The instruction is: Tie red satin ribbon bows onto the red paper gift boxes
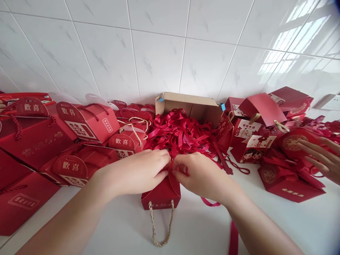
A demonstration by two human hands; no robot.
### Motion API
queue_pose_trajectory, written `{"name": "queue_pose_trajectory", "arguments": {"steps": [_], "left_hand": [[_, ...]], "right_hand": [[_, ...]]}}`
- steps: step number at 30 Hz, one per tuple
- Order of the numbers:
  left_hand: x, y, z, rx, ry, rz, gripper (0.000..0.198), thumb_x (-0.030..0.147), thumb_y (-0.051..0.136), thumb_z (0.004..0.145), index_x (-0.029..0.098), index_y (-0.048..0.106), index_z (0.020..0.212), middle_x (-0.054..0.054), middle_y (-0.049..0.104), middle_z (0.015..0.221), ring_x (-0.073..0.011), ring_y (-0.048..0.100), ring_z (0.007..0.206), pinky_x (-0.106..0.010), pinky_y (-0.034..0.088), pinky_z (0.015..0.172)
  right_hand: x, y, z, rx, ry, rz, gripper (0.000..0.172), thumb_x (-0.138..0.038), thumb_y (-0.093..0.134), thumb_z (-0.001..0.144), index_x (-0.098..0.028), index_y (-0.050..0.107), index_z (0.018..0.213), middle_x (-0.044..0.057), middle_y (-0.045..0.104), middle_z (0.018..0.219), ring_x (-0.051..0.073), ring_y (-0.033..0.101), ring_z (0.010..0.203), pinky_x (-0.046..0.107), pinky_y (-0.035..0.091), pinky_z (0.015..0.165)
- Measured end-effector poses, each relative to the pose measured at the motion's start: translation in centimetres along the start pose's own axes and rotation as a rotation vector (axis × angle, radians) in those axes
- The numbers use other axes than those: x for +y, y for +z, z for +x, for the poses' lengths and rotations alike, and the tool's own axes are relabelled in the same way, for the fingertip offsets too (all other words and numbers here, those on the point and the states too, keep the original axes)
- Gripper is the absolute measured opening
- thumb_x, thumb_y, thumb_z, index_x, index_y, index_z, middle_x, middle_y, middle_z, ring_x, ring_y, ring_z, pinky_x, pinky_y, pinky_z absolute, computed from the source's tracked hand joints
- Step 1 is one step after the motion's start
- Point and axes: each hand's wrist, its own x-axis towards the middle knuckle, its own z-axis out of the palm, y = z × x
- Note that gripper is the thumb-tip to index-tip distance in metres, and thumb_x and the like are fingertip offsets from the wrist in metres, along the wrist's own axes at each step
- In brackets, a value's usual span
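Observation:
A small red gift box with a beige rope handle stands on the white floor right in front of me. My left hand and my right hand meet over its top, fingers curled and pinching the box's red top flap. A red ribbon trails on the floor under my right forearm. Just behind the box lies a heap of red ribbons.
A cardboard box lies behind the ribbon heap against the tiled wall. Several red gift boxes crowd the left, and more red boxes lie at the right. Another person's hand reaches in from the right edge.

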Motion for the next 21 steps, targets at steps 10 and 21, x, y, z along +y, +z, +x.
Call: {"name": "queue_pose_trajectory", "arguments": {"steps": [10,21], "left_hand": [[0.2,-0.9,-0.4,0.057,0.024,0.04,0.02,0.029,0.036,0.092,0.023,0.051,0.08,-0.002,0.058,0.084,-0.0178,0.055,0.07,-0.031,0.041,0.061],[0.6,-1.8,-2.0,0.334,-0.06,0.094,0.022,0.044,0.039,0.091,0.025,0.049,0.089,-0.002,0.058,0.094,-0.0188,0.058,0.074,-0.031,0.042,0.065]], "right_hand": [[0.4,-0.5,0.9,0.049,-0.142,0.337,0.021,-0.031,0.046,0.093,-0.02,0.063,0.097,0.008,0.061,0.102,0.02,0.055,0.101,0.033,0.045,0.084],[0.7,-1.0,1.7,-0.014,-0.235,0.896,0.024,-0.04,0.061,0.085,-0.016,0.064,0.086,0.0,0.06,0.083,0.01,0.053,0.073,0.022,0.044,0.068]]}}
